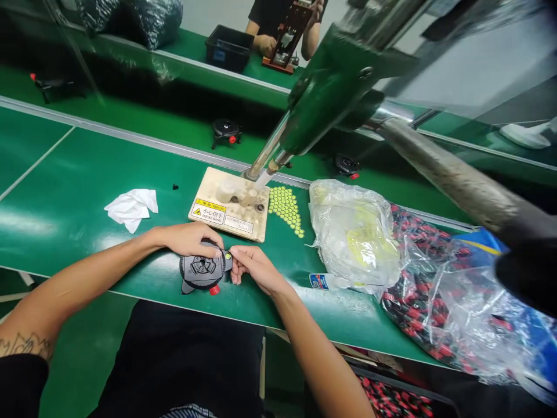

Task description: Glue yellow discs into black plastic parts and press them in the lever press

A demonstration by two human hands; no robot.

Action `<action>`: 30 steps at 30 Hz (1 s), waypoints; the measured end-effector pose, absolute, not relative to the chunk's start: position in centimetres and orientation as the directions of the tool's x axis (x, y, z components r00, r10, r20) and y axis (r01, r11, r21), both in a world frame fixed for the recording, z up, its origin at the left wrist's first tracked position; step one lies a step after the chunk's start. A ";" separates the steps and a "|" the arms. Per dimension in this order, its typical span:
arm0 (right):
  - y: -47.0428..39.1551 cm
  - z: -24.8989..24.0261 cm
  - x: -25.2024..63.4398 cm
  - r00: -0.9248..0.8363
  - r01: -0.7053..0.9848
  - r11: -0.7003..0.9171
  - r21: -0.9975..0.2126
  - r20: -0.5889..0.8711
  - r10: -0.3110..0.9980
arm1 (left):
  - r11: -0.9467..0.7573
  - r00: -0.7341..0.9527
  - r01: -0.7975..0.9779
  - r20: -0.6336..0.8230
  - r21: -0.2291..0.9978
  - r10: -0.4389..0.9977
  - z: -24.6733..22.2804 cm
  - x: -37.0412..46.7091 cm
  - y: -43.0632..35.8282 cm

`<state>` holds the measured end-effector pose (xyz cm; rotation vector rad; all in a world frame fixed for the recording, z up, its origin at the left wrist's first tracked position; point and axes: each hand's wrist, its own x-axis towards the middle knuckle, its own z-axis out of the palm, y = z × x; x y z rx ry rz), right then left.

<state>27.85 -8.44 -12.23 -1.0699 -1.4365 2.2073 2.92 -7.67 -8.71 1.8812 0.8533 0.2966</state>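
Observation:
A round black device [202,268] with a red knob [214,289] lies at the green table's near edge. My left hand [194,238] grips its upper side, fingers wrapped over the rim. A small yellow-green disc [227,255] shows on the device's right tab. My right hand [252,267] is closed at that tab, with thumb and fingertips pinched against its edge; whether anything small is between them is hidden. Just beyond my hands stands the cream base plate [230,203] of a press. Many yellow-green discs [285,210] lie flat to its right.
The green press arm [335,87] leans over the table. A clear bag [357,232] of yellow-green pieces and bags of red-black parts [418,307] fill the right. White cloth [131,209] lies left. Black devices [226,130] sit on the belt behind; a person's hand [265,45] is beyond.

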 end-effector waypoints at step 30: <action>-15.8 -13.6 32.2 -0.336 0.213 0.092 -0.973 0.015 0.942 | -0.133 -0.172 0.439 0.229 0.888 0.958 -5.7 3.1 -4.6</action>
